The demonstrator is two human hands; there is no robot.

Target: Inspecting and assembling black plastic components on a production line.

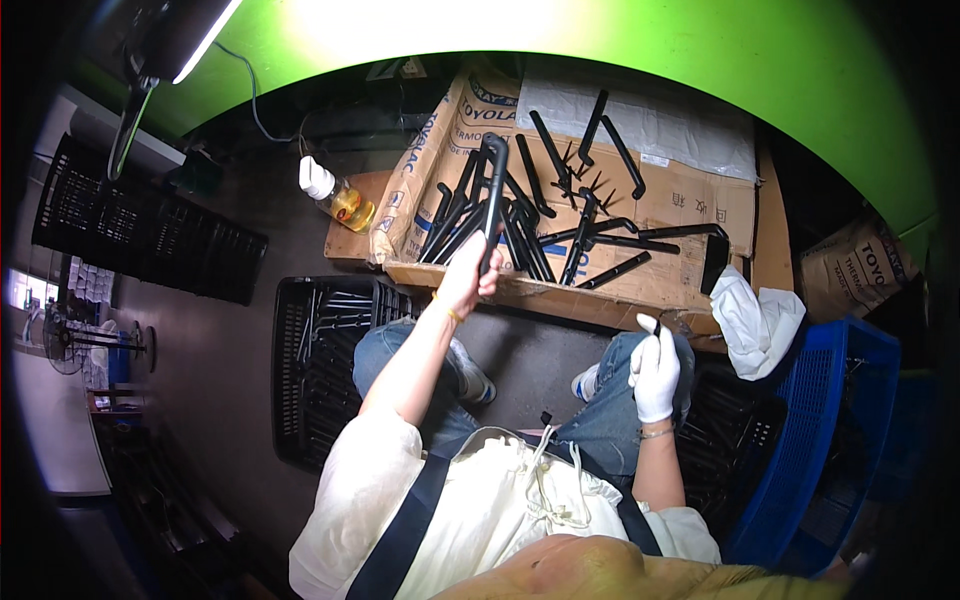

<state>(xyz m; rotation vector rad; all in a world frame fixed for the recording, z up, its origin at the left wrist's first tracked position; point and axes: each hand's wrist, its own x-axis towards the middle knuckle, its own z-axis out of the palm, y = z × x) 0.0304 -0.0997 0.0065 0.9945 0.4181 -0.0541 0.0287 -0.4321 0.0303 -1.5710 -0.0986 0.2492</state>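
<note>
My bare left hand (pixel 466 280) is wrapped round the lower end of a long black plastic handle (pixel 494 190). The handle stands up from my fist, its rounded, bent end pointing away from me over a cardboard box (pixel 680 280). More black handles (pixel 610 270) lie loosely in that box, some bunched at its left side, along with several small spiky black pieces (pixel 590 190). On the right, near the box's front edge, my white-gloved right hand (pixel 655 375) has its fingers closed together. Something small and dark shows at its fingertips, too little visible to name.
Crumpled white plastic (pixel 757 325) hangs at the box's right corner. A bottle with yellow liquid (pixel 350 208) stands left of the box. Black crates of parts flank my legs, one on the left (pixel 288 400). A blue crate (pixel 800 420) stands right. A lamp (pixel 205 40) hangs upper left.
</note>
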